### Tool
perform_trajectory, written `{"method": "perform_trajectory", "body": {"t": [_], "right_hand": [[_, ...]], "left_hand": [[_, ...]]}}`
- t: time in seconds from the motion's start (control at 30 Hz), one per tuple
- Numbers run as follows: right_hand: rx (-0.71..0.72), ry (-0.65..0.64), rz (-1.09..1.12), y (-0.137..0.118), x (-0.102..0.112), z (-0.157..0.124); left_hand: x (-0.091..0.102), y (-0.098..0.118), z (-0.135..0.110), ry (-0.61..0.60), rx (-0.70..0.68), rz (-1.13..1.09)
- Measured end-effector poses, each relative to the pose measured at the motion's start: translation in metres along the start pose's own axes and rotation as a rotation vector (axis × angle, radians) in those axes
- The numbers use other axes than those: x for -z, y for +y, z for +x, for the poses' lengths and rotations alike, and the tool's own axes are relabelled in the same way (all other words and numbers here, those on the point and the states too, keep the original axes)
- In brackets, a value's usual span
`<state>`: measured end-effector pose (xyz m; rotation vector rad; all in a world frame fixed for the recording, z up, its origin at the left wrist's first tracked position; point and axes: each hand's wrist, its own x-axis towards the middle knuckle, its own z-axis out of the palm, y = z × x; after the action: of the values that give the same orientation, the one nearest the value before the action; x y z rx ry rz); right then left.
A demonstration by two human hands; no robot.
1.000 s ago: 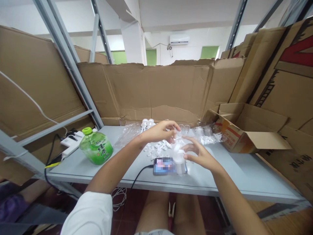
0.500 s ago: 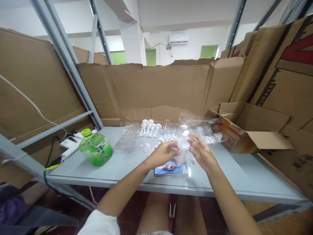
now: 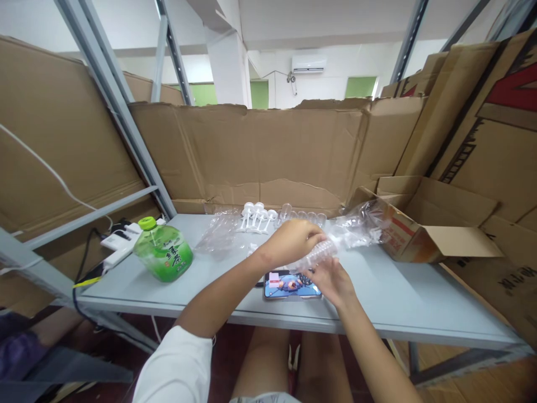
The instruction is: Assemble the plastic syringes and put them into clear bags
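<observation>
Both hands are together over the table, around a clear ribbed plastic container point(image 3: 314, 256) that lies tilted between them. My left hand point(image 3: 293, 240) reaches over it from above, its fingers closed at the upper right end. From below, my right hand point(image 3: 333, 280) grips it with bent fingers; part of the container is hidden by the hands. Directly beneath is a phone point(image 3: 289, 285) with its screen lit. Behind my left hand stand white plastic pieces with round heads and stems point(image 3: 255, 215) and several clear plastic cups point(image 3: 311, 216).
A green tea bottle point(image 3: 163, 252) stands at the left of the grey table point(image 3: 403, 296), near a power strip point(image 3: 121, 246). Clear plastic bags point(image 3: 220, 232) lie at the back. An open cardboard box point(image 3: 413, 235) sits on the right, and a cardboard wall point(image 3: 272, 151) closes the back.
The white-topped translucent piece held upright before is no longer visible in my hands. A clear ribbed container now lies tilted between them. My left hand has turned over and moved forward and right.
</observation>
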<state>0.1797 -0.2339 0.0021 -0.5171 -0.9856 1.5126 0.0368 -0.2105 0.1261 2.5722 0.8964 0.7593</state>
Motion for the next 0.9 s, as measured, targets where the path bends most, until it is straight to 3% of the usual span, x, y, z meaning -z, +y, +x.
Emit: {"method": "perform_trajectory", "body": {"t": [0.13, 0.23, 0.33, 0.43, 0.53, 0.57, 0.67, 0.73, 0.9], "right_hand": [[0.076, 0.086, -0.029, -0.001, 0.002, 0.001], [0.109, 0.135, -0.046, -0.003, 0.001, 0.000], [0.111, 0.154, -0.039, -0.010, 0.002, -0.001], [0.139, 0.222, -0.073, -0.022, 0.009, -0.003], [0.205, 0.352, -0.195, -0.040, 0.025, -0.004], [0.240, 0.392, -0.255, -0.046, 0.030, -0.004], [0.307, 0.429, -0.460, -0.064, 0.044, -0.005], [0.313, 0.410, -0.582, -0.075, 0.049, -0.006], [0.254, 0.397, -0.733, -0.092, 0.054, -0.009]], "left_hand": [[-0.005, 0.006, 0.007, -0.108, -0.029, -0.053], [-0.012, 0.009, 0.010, -0.084, -0.017, -0.107], [-0.013, 0.007, 0.010, -0.064, 0.029, -0.305], [-0.009, -0.010, 0.005, -0.024, 0.100, -0.442], [-0.014, -0.044, -0.007, 0.136, 0.178, -0.257], [-0.018, -0.057, -0.013, 0.120, 0.203, -0.143], [-0.033, -0.094, -0.032, -0.189, 0.241, 0.169], [-0.042, -0.109, -0.043, -0.315, 0.236, 0.265], [-0.044, -0.124, -0.062, -0.305, 0.304, 0.329]]}}
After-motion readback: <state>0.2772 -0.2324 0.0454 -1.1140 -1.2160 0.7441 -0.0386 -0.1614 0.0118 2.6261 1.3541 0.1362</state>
